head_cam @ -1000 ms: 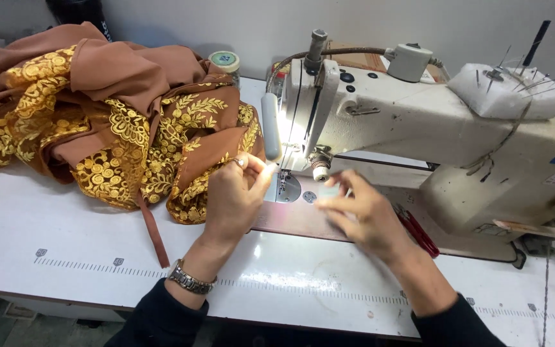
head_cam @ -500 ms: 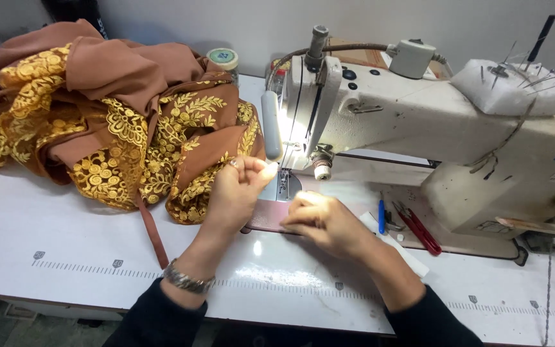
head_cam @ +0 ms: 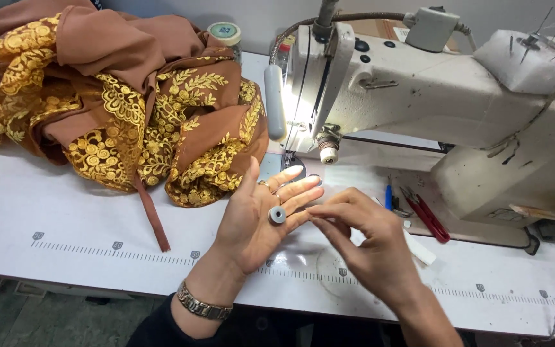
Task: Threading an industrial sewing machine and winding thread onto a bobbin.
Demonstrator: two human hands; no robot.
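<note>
Grey bobbin (head_cam: pixel 277 214) on left hand (head_cam: pixel 258 222)

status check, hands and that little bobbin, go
Left hand open, palm up, grey bobbin resting on its fingers. Right hand pinched beside the bobbin, contact unclear. Nothing between the hands.

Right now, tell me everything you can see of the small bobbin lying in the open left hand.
The bobbin is a small, round, grey spool that looks like metal, with a dark hole through its middle. It lies flat, hole facing up, on the fingers of the left hand, which is held palm up over the white table in front of the sewing machine. The right hand sits just beside it, fingertips pinched together; whether thread runs between them is too fine to tell.
</note>
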